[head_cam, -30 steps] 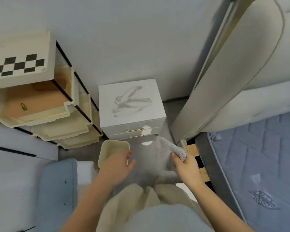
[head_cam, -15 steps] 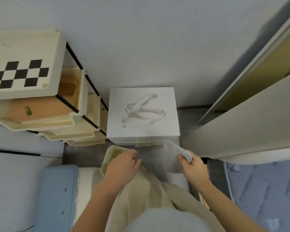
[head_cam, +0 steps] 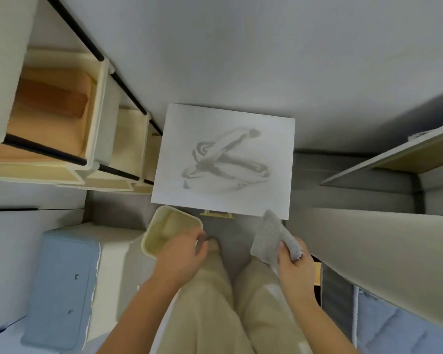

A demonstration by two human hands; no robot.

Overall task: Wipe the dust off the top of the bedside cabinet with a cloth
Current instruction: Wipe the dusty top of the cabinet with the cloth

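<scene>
Both hands are occupied: the right hand (head_cam: 293, 267) grips a speckled grey cloth (head_cam: 270, 235) at the near right corner of the dust-smeared bedside cabinet (head_cam: 223, 162), while the left hand (head_cam: 180, 255) curls its fingers over the rim of a cream tub (head_cam: 164, 227).

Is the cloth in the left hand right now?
No, the right hand grips the grey cloth, while the left hand holds a cream tub.
</scene>
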